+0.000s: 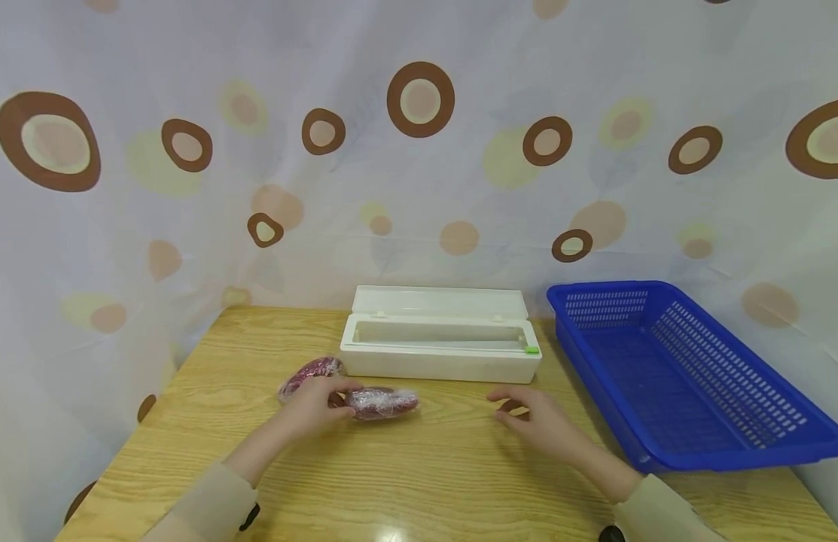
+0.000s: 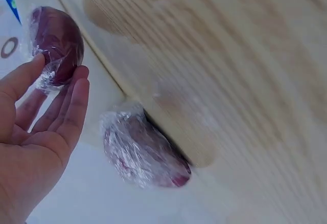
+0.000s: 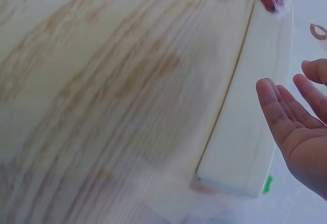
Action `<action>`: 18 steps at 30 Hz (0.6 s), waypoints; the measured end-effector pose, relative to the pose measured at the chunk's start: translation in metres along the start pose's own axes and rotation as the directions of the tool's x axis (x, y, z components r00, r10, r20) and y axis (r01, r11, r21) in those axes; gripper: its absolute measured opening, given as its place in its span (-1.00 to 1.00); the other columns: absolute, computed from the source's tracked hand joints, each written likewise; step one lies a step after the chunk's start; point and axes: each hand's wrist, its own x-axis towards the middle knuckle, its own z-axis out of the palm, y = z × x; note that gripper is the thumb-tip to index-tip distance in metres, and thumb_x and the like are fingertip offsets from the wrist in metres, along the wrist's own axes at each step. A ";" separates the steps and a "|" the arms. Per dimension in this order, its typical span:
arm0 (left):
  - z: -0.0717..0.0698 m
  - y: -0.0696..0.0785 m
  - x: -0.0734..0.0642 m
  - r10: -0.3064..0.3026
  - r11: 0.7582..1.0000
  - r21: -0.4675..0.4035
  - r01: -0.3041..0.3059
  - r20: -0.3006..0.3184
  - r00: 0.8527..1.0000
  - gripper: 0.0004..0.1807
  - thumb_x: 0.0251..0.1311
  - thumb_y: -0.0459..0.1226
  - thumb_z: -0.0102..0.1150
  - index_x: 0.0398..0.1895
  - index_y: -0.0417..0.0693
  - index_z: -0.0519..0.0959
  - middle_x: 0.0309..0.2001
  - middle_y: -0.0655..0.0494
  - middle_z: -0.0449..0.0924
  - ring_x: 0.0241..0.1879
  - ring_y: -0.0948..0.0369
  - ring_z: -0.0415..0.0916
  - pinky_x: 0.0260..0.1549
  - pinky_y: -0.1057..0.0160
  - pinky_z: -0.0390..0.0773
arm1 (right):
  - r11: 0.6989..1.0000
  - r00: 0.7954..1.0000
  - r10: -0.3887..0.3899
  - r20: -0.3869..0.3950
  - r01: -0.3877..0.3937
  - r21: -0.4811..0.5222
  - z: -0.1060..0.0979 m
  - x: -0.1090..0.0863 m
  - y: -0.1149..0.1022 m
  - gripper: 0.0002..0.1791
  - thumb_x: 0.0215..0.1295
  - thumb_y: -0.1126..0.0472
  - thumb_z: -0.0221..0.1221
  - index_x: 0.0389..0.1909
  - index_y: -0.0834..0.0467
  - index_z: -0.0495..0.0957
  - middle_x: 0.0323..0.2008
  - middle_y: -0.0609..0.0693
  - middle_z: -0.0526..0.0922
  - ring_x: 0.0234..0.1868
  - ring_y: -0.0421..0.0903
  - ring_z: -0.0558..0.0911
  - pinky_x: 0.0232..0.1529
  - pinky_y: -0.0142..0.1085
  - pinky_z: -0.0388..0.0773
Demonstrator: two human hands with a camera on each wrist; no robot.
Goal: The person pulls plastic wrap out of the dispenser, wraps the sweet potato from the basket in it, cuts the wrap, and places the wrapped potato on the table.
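My left hand (image 1: 315,404) pinches the left end of an oblong, purple-red sweet potato (image 1: 383,403) wrapped in clear cling film. In the left wrist view, thumb and fingertips press on opposite sides of this wrapped sweet potato (image 2: 57,42). A second film-wrapped sweet potato (image 1: 312,374) lies on the table just behind the left hand, also seen in the left wrist view (image 2: 143,147). My right hand (image 1: 537,421) hovers at the right, fingers loosely bent with nothing between them. Behind both hands stands a white cling film dispenser (image 1: 439,363), its lid (image 1: 439,301) raised.
A large blue plastic basket (image 1: 608,399) with perforated sides stands at the right, close to the dispenser's right end. A green cutter slider (image 1: 531,350) sits on the dispenser's front edge. The wooden table (image 1: 425,482) ends at a patterned curtain (image 1: 459,188) behind.
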 end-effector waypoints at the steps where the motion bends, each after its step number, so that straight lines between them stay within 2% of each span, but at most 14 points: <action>1: -0.002 -0.002 -0.003 -0.009 1.000 0.004 0.009 -0.015 1.000 -0.60 0.09 -0.34 0.31 0.05 -0.07 0.59 -0.19 0.07 0.62 -0.30 0.27 0.56 -0.40 0.42 0.54 | 1.000 1.000 0.000 -0.003 0.000 -0.002 -0.002 -0.002 0.000 -0.73 0.27 0.29 0.18 -0.02 0.23 0.56 -0.07 0.18 0.62 -0.15 -0.01 0.63 -0.26 -0.39 0.61; 8: -0.012 -0.019 -0.020 -0.086 0.996 0.005 0.086 -0.080 0.993 -0.58 0.05 -0.33 0.34 0.05 -0.03 0.60 -0.23 0.09 0.62 -0.34 0.31 0.50 -0.41 0.41 0.54 | 0.999 0.999 0.011 -0.031 -0.012 -0.033 -0.010 -0.011 0.002 -0.77 0.27 0.29 0.17 -0.06 0.21 0.57 -0.10 0.15 0.65 -0.15 0.01 0.63 -0.27 -0.38 0.61; 18: -0.020 -0.037 -0.031 -0.150 0.988 -0.041 0.147 -0.112 0.982 -0.58 0.04 -0.34 0.34 0.03 -0.13 0.57 -0.16 0.00 0.62 -0.27 0.25 0.56 -0.28 0.35 0.59 | 1.000 0.999 0.002 -0.050 -0.003 -0.030 -0.011 -0.013 0.006 -0.78 0.29 0.27 0.16 -0.06 0.21 0.58 -0.11 0.13 0.65 -0.16 -0.07 0.63 -0.27 -0.38 0.61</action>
